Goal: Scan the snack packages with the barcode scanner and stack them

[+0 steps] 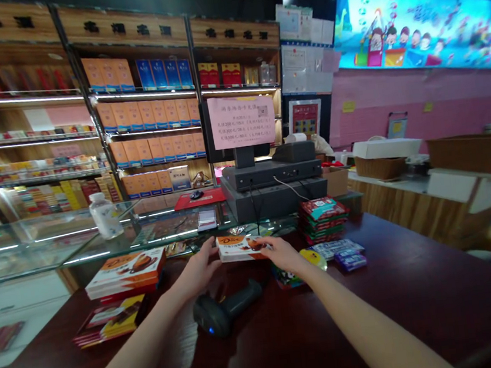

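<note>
The left hand and the right hand meet at the middle of the frame, gripping a flat white-and-orange chocolate box by its two ends. The fingers of the left hand press on the box's left end, while those of the right hand curl over its right end. The box is held low, lying flat at the far edge of the dark wooden bench, just in front of a glass display case.

Just below the hands, a black handheld barcode scanner lies on its side with a small blue light showing. To the lower left of the hands sit a stack of matching chocolate boxes and a yellow-and-black box. To the right are a pile of red-and-green packets and blue packs of gum, with a colourful panda-printed packet touching the right hand's wrist side.

Behind, a black till terminal carries a pink paper notice, and a water bottle stands on the glass, upper left of the scanner
</note>
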Demonstrator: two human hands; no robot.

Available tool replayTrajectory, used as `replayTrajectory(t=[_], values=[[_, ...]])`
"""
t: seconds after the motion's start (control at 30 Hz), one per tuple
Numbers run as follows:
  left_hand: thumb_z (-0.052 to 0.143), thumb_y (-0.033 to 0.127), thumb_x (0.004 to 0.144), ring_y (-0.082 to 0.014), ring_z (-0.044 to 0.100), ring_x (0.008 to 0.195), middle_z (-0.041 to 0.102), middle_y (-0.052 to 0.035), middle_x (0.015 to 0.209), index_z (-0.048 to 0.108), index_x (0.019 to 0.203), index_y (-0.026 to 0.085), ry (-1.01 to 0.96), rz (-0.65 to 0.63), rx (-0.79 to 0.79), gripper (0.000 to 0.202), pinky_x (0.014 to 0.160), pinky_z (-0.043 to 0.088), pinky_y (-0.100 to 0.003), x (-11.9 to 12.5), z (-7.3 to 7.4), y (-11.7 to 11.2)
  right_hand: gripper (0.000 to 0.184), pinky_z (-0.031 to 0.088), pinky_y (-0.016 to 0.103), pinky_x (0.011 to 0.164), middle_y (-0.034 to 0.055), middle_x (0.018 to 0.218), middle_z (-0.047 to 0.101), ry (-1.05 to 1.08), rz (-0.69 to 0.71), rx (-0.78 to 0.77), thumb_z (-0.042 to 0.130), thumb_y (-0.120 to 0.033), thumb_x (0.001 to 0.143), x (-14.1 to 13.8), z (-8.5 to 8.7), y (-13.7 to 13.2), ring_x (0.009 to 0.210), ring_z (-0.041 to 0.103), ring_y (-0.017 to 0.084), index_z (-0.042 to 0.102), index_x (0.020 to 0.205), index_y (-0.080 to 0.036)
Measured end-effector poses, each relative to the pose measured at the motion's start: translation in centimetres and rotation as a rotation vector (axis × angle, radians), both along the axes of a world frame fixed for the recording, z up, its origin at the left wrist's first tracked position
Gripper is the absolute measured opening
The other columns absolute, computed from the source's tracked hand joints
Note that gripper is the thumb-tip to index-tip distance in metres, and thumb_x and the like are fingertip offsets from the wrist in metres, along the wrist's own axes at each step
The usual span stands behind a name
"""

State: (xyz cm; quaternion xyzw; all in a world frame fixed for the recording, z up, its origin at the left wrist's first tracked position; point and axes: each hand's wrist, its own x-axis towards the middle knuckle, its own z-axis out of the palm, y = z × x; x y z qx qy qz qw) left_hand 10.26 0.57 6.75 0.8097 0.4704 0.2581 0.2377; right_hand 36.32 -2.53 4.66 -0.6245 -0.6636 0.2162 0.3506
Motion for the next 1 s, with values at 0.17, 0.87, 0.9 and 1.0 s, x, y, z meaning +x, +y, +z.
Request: replayTrajectory(t=[0.17,0.87,0.9,1.0], values=[[0.056,0.031,0.076,-0.0257,0.063,0.124,0.068,-0.0091,0.132,0.038,0.147,0.015,-0.037,0.084,0.041,0.075,0.108,0.046,-0.040,-3.2,-0.8,-0.2,0.040,0.048,0.033,0.094,0.0034,0.109,0.076,0.022,0.024,-0.020,0.053,-0.025,0.085,-2.6,-0.7,0.2,0.102,0.069,0.024,0.071,0.121,-0.024],[0.049,0.031,0.094,-0.0248,0.056,0.131,0.066,-0.0075,0.132,0.062,0.129,0.025,0.017,0.131,0.589,0.038,0.110,0.047,-0.047,-10.1,-6.6,-0.8,0.032,0.049,0.035,0.106,0.0053,0.119,0.074,0.394,0.200,0.084,0.052,-0.014,0.086,-7.3,-5.4,2.6,0.114,0.069,0.019,0.068,0.112,-0.021],[0.048,0.030,0.095,-0.0248,0.056,0.130,0.068,-0.0073,0.129,0.063,0.128,0.025,0.038,0.137,0.615,0.037,0.109,0.047,-0.047,-10.2,-6.6,-0.8,0.032,0.049,0.035,0.106,0.0053,0.119,0.074,0.391,0.205,0.077,0.052,-0.014,0.086,-7.3,-5.5,2.6,0.114,0.069,0.019,0.068,0.113,-0.021],[0.046,0.032,0.097,-0.0255,0.056,0.130,0.070,-0.0067,0.125,0.066,0.124,0.026,0.108,0.157,0.675,0.034,0.110,0.046,-0.049,-10.3,-6.3,-1.0,0.034,0.050,0.035,0.105,0.0064,0.118,0.074,0.377,0.218,0.066,0.052,-0.014,0.086,-7.4,-5.6,2.6,0.114,0.069,0.020,0.067,0.116,-0.020]])
